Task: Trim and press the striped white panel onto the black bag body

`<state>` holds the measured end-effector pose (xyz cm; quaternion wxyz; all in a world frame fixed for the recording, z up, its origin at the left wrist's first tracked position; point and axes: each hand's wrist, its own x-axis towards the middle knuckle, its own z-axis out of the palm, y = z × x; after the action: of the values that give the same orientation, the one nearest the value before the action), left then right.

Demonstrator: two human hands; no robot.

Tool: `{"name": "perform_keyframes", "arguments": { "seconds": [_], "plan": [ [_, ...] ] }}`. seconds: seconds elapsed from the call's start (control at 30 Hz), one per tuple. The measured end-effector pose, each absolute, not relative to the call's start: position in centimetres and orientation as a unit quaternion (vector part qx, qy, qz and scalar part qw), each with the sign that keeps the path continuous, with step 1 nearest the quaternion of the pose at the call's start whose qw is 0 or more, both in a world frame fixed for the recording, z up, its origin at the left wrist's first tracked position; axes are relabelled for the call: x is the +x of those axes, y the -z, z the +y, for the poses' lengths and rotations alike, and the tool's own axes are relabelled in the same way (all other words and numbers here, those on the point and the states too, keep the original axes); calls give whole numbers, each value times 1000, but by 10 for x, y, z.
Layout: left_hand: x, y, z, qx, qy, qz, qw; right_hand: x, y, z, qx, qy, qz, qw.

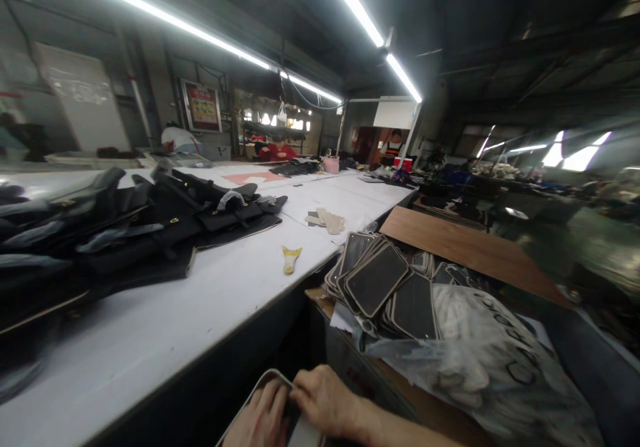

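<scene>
Strip lights point(353, 4) blazing overhead, and you've got a pale-rimmed dark panel point(305, 434) right down at the bottom of view, left hand point(263, 420) and right hand point(325, 400) both clamped on it, grips closed at its upper edge. Watch that rim: a swing right could snag the plastic bag point(450, 347) or nudge the stacked panels point(377, 279) off their cardboard box point(320, 298). Your open room lies left, over the white counter point(200, 287).
</scene>
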<state>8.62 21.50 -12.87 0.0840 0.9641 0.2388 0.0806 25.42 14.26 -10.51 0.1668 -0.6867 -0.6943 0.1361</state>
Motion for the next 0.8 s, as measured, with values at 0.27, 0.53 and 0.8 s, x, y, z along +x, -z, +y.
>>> {"name": "perform_keyframes", "arguments": {
  "seconds": [0.27, 0.53, 0.8],
  "plan": [
    [69, 77, 207, 936, -60, 282, 201, 251, 130, 123, -695, -311, -533, 369],
    [63, 74, 216, 938, -56, 273, 206, 243, 131, 118, -690, -292, -513, 419],
    [93, 70, 250, 956, -43, 252, 141, 242, 133, 118, -689, -292, -511, 423]
  ]
}}
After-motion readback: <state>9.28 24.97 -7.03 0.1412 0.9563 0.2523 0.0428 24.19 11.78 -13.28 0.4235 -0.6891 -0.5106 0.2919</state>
